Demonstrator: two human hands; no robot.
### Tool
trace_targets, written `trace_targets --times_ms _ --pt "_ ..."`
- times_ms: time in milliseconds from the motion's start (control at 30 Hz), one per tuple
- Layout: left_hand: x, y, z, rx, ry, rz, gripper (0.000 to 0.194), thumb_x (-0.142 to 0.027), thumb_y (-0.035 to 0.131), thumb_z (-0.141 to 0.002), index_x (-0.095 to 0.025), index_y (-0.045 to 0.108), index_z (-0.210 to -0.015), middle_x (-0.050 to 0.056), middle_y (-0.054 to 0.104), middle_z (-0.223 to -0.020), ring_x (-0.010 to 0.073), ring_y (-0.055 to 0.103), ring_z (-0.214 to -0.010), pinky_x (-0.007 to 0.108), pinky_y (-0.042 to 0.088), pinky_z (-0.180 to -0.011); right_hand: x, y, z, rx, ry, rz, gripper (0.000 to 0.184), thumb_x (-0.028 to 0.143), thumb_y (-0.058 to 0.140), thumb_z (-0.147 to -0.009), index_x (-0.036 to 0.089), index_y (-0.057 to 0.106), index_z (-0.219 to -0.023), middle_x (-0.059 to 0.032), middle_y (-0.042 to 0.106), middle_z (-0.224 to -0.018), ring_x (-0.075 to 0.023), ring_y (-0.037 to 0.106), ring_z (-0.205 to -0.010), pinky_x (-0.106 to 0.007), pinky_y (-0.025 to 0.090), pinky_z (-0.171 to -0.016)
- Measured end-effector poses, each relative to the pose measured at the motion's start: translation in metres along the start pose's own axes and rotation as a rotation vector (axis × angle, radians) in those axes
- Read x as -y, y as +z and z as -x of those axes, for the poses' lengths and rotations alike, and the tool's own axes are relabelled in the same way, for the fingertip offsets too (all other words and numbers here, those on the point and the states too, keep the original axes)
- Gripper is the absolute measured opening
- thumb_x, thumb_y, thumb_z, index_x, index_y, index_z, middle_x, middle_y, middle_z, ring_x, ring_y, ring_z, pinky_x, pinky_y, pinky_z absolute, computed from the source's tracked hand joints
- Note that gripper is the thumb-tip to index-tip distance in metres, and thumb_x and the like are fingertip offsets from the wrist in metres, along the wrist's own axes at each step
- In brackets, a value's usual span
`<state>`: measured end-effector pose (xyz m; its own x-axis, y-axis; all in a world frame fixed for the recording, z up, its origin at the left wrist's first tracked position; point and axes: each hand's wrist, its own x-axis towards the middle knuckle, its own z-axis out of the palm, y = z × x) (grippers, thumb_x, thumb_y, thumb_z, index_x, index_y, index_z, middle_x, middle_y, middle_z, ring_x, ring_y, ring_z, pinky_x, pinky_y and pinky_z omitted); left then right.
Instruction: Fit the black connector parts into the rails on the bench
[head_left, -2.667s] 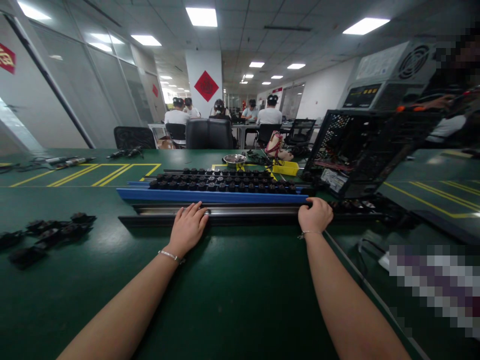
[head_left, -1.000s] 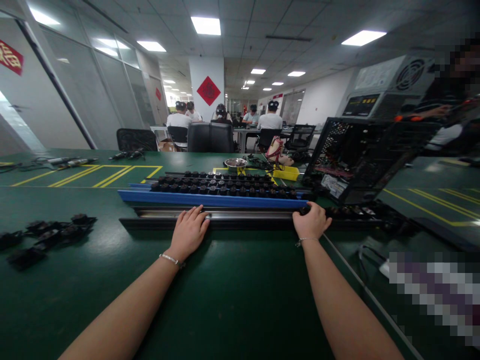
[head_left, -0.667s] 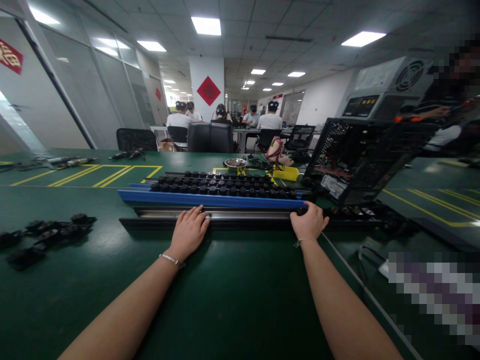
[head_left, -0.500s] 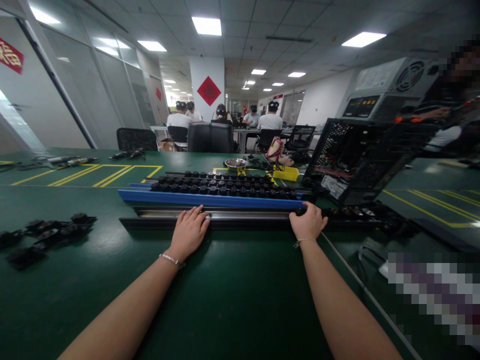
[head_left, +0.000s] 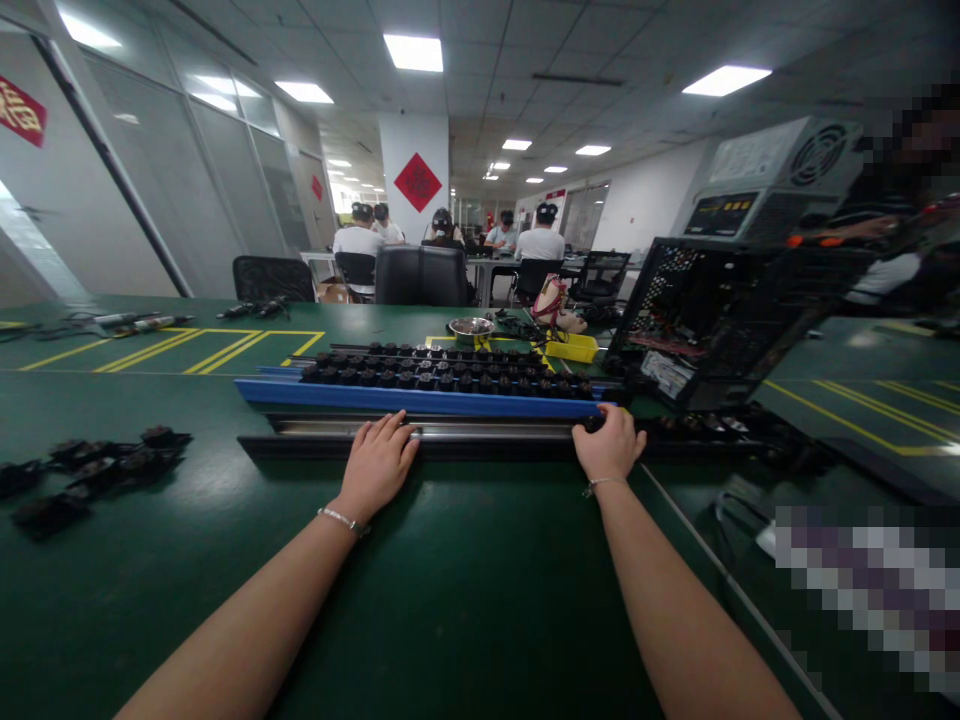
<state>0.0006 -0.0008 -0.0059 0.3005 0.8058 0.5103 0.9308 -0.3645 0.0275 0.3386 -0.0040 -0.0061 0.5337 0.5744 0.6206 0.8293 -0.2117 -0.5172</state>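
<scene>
Head view: a long black rail [head_left: 495,450] lies across the green table [head_left: 450,600], just in front of a blue strip [head_left: 420,400]. The left hand [head_left: 375,465] rests on the rail, fingers spread and slightly bent; the right hand [head_left: 609,446] curls over it farther along, around a small dark part [head_left: 595,424], and I cannot tell whether those fingers grip it. The rail looks stiff, fairly light and probably slippery; 2 holds set well apart on its edges should suit it. The table is glossy, with yellow lines [head_left: 225,351]. Beyond are chairs [head_left: 421,275] and seated people [head_left: 541,240].
</scene>
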Motion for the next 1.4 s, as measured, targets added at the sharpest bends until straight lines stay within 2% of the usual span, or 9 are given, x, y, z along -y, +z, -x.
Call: trace_targets --times_ms 667,1400 --pt "-0.001 -0.001 0.000 -0.003 -0.007 0.022 0.038 -0.040 0.031 -0.089 -0.026 0.058 -0.112 0.005 0.049 -0.134 0.0234 0.043 -0.123 0.044 0.029 -0.103 0.003 -0.001 0.000 0.043 -0.077 -0.012 0.042 0.027 0.050 -0.065 0.017 0.049 -0.106 -0.0112 0.055 -0.104 -0.0257 0.047 -0.101 -0.043 0.028 -0.094" --pt "0.000 0.000 0.000 -0.008 -0.006 0.026 0.039 -0.040 0.031 -0.089 -0.027 0.058 -0.112 0.005 0.049 -0.134 0.0232 0.043 -0.123 0.044 0.029 -0.103 0.011 -0.003 0.002 0.053 -0.125 -0.011 0.040 0.026 0.049 -0.065 0.017 0.049 -0.104 -0.0095 0.057 -0.100 -0.0251 0.050 -0.097 -0.041 0.030 -0.094"
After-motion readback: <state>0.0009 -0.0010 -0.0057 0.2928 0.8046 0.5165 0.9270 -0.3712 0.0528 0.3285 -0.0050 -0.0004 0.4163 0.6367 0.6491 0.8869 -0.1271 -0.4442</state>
